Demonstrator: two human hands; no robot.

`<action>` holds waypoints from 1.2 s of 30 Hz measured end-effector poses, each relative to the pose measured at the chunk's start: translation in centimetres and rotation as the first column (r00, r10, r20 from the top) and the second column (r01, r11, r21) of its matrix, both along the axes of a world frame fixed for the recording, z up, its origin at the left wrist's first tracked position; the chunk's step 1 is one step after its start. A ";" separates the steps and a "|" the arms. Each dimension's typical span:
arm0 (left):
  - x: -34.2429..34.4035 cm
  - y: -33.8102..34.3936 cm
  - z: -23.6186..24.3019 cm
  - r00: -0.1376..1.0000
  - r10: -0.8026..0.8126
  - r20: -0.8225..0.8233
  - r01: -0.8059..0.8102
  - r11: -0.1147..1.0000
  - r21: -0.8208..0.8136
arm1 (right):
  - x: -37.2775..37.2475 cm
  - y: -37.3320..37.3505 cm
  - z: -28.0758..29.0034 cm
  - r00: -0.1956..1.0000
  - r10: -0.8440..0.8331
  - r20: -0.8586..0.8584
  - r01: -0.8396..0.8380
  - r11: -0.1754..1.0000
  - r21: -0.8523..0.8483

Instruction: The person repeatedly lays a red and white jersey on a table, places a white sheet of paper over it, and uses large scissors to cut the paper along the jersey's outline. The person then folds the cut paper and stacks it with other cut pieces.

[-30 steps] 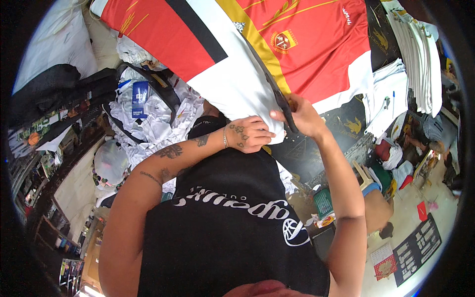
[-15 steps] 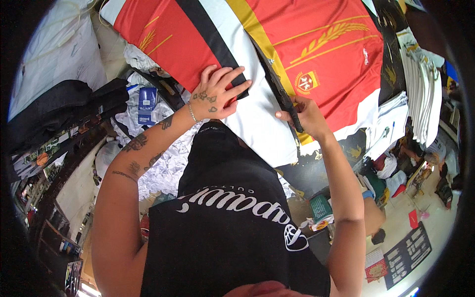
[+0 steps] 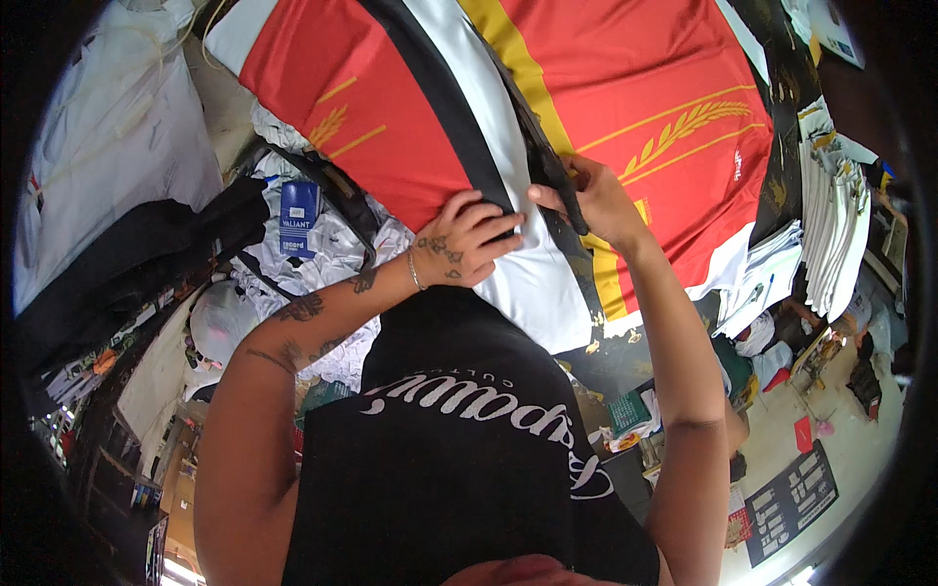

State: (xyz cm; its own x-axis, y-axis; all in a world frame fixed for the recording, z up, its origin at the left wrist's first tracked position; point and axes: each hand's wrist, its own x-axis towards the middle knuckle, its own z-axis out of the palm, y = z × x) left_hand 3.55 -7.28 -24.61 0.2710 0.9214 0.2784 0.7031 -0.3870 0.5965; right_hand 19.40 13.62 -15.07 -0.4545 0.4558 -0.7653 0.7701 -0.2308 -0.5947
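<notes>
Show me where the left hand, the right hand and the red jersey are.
left hand (image 3: 467, 239), head view, back of the hand.
right hand (image 3: 591, 200), head view, back of the hand.
red jersey (image 3: 635, 88), head view, red chest panel.

My left hand and right hand have open jersey ahead; a stack of white sheets crowds the right, crumpled plastic bags the left.

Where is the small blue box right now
In the head view, the small blue box lies on the person's left, on the crumpled white plastic bags, just below the red edge of the jersey and left of the left hand.
</notes>
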 end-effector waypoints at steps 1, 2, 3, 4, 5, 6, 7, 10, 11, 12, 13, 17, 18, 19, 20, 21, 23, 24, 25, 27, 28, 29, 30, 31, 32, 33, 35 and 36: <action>-0.1 0.1 0.0 1.000 -0.001 0.022 0.001 1.000 0.004 | -0.6 0.4 0.1 0.999 0.033 0.036 -0.032 0.999 -0.039; -0.1 0.1 0.0 1.000 -0.003 0.012 0.003 1.000 0.015 | -1.3 0.7 0.1 0.997 0.043 0.068 -0.039 0.997 -0.065; -0.2 0.2 0.0 1.000 0.000 0.021 0.000 1.000 0.024 | -1.9 1.1 0.2 0.982 0.059 0.179 -0.044 0.995 -0.089; -0.2 0.2 0.0 0.999 -0.005 0.036 0.004 1.000 0.028 | -2.7 1.4 0.1 0.994 0.029 0.110 -0.019 0.996 -0.090; -0.3 0.3 0.0 0.998 -0.016 0.054 0.013 0.999 0.047 | -3.3 1.7 0.0 1.000 0.006 0.020 -0.004 0.998 -0.056; -0.3 0.3 -0.1 0.999 -0.008 0.052 0.005 0.998 0.060 | -4.0 2.1 -0.3 1.000 0.000 -0.009 -0.001 1.000 -0.030; -0.4 0.4 -0.1 0.998 -0.008 0.064 0.005 0.999 0.054 | -4.8 2.4 -0.5 0.995 -0.007 -0.104 0.005 1.000 -0.021; -0.3 0.4 -0.1 0.999 -0.036 0.025 0.035 0.998 0.059 | -6.7 3.3 -0.7 0.997 0.075 0.027 -0.074 0.997 -0.025; -0.3 0.4 0.0 0.998 -0.035 0.048 0.032 0.998 0.060 | -7.3 3.4 -0.7 0.992 0.071 0.107 -0.067 0.997 -0.045; -0.3 0.4 0.0 0.996 -0.040 0.074 0.036 0.998 0.053 | -8.2 3.7 -0.8 0.987 0.107 0.118 -0.103 0.994 -0.042; -0.4 0.5 0.1 0.993 -0.046 0.105 0.040 0.998 0.057 | -8.8 3.9 -0.8 0.996 0.092 -0.011 -0.092 0.996 -0.013; -0.8 0.5 -0.1 0.974 -0.154 0.166 0.149 0.988 0.042 | -11.7 5.8 -1.9 0.987 0.152 -0.042 -0.150 0.987 0.050; -0.9 0.4 -0.3 0.965 -0.170 0.201 0.167 0.985 0.033 | -12.2 6.3 -2.1 0.983 0.182 -0.016 -0.181 0.983 0.036; -0.8 0.3 -0.6 0.955 -0.189 0.230 0.190 0.982 0.020 | -12.7 6.6 -2.4 0.979 0.198 0.053 -0.200 0.980 0.025; -0.6 0.0 -0.9 0.944 -0.200 0.264 0.211 0.977 -0.013 | -13.2 7.1 -2.6 0.971 0.235 0.050 -0.235 0.972 -0.005; -0.2 -0.1 -1.2 0.925 -0.232 0.300 0.245 0.970 -0.006 | -13.7 7.2 -2.8 0.970 0.242 0.006 -0.242 0.970 0.000; 1.1 -0.3 -1.8 0.884 -0.291 0.366 0.323 0.946 -0.027 | -15.3 7.6 -2.9 0.969 0.238 -0.064 -0.236 0.971 0.034; 2.1 -0.2 -1.9 0.868 -0.302 0.395 0.344 0.938 -0.041 | -16.0 7.7 -2.7 0.963 0.267 -0.041 -0.261 0.959 0.110; 3.0 0.0 -1.8 0.861 -0.291 0.417 0.338 0.940 -0.042 | -16.7 7.7 -2.5 0.959 0.284 -0.011 -0.281 0.951 0.129; 4.9 0.9 -1.1 0.838 -0.288 0.463 0.354 0.933 -0.060 | -17.3 7.4 -1.6 0.951 0.294 0.099 -0.308 0.935 0.178; 5.6 1.6 -0.6 0.810 -0.389 0.439 0.515 0.830 -0.213 | -16.7 6.5 -1.1 0.980 0.197 -0.042 -0.181 0.951 0.250; 6.0 2.1 0.1 0.771 -0.353 0.530 0.497 0.854 -0.153 | -15.6 6.1 -0.3 0.975 0.214 -0.061 -0.193 0.949 0.250; 5.7 2.7 0.7 0.750 -0.308 0.585 0.481 0.861 -0.164 | -13.8 5.2 0.3 0.978 0.179 -0.111 -0.149 0.961 0.232; 5.5 3.1 1.3 0.706 -0.309 0.637 0.499 0.855 -0.139 | -11.5 4.2 1.1 0.971 0.155 -0.182 -0.113 0.969 0.218; 4.2 3.3 1.5 0.804 -0.241 0.543 0.303 0.953 -0.026 | -8.3 2.9 1.8 0.968 0.093 -0.235 -0.033 0.969 0.246; 3.3 3.5 1.6 0.921 -0.032 0.388 0.017 0.999 0.042 | -4.3 1.1 2.6 0.929 0.053 -0.367 0.051 0.962 0.269; -0.1 3.1 1.4 0.927 0.363 -0.088 -0.360 0.931 0.051 | 3.4 -2.7 3.2 0.941 -0.082 -0.328 0.208 0.906 0.369; -1.9 3.0 0.9 0.903 0.422 -0.078 -0.420 0.907 0.042 | 7.7 -4.5 3.4 0.931 -0.229 -0.284 0.318 0.891 0.324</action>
State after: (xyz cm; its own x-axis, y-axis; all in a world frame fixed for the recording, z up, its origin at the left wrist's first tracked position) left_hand 1.62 -4.24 -23.73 -0.1174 0.9483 0.2950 0.8502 -0.0576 0.5234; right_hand 27.11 9.13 -11.65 -0.4148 0.8103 -0.4139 0.5374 -0.1489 -0.8301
